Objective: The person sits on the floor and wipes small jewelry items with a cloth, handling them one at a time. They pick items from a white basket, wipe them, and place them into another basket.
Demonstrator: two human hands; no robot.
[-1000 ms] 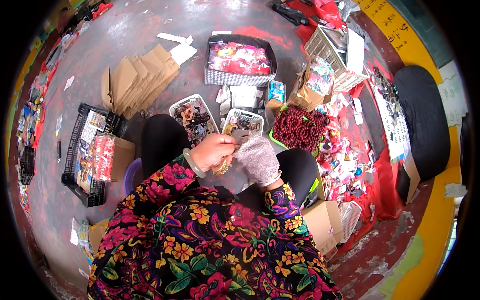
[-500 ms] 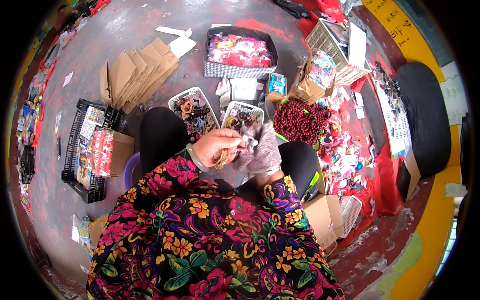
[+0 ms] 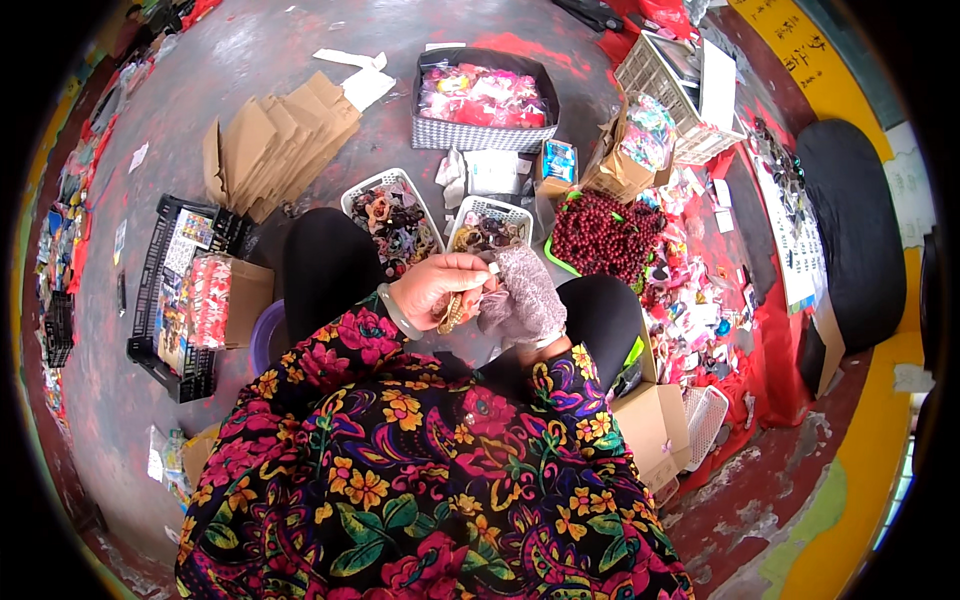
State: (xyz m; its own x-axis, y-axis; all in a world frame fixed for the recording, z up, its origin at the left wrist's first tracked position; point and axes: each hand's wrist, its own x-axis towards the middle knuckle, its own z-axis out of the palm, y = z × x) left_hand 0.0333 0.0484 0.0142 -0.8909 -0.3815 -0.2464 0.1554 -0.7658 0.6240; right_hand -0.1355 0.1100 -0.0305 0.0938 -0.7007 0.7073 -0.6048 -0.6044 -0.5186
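My left hand (image 3: pixel 436 290) is closed in a pinch, thumb and forefinger on a small piece with a pale tip (image 3: pixel 493 268), too small to name. A gold-coloured ornament (image 3: pixel 452 312) shows under its curled fingers; whether it is held or worn I cannot make out. A mauve-grey fluffy cloth (image 3: pixel 525 290) covers my right hand, so only the wrist (image 3: pixel 543 350) shows and the fingers are hidden. The pale-tipped piece is against the cloth's upper left edge. Just beyond my hands is a small white basket (image 3: pixel 528 222) of dark and tan hair accessories.
A larger white basket (image 3: pixel 432 225) of hair accessories stands left of it. Dark red bead strands (image 3: pixel 610 235) lie in a green tray. Farther off are a patterned fabric bin (image 3: pixel 485 138), folded cardboard (image 3: pixel 285 140) and a black crate (image 3: pixel 150 290). A cardboard box (image 3: pixel 650 430) sits right.
The fluffy cloth has turned and shows a rounder shape over my right hand. The pale beads seen on it before are mostly out of sight. My left hand keeps its pinch.
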